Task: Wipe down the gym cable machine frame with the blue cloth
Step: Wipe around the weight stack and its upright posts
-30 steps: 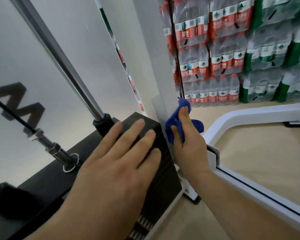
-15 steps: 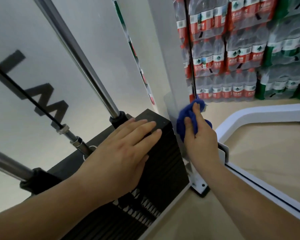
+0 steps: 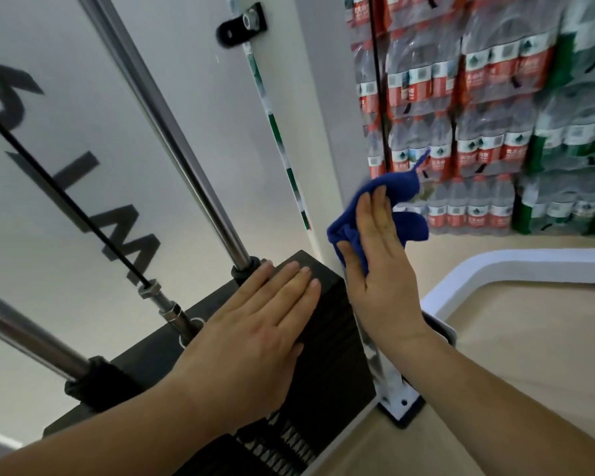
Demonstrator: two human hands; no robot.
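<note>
Presently, step: right hand (image 3: 378,269) presses the blue cloth (image 3: 401,188) against the white frame upright (image 3: 327,132), just above the weight stack (image 3: 323,355).
Right hand: fingers straight, palm flat on cloth.
Left hand (image 3: 255,338): spread flat atop the stack, holding nothing.
Advice: keep even palm pressure; make long overlapping strokes; gather the loose cloth tail.
Change: cloth and right hand are higher on the upright than half a second ago; left hand unmoved.

Open floor (image 3: 529,355) lies at 4 o'clock past the white rail (image 3: 495,266), while the stack (image 3: 327,338) at 6, rods (image 3: 170,132) and cable (image 3: 66,197) at 10, and bottles (image 3: 495,115) at 2 hem in the post (image 3: 327,115).
</note>
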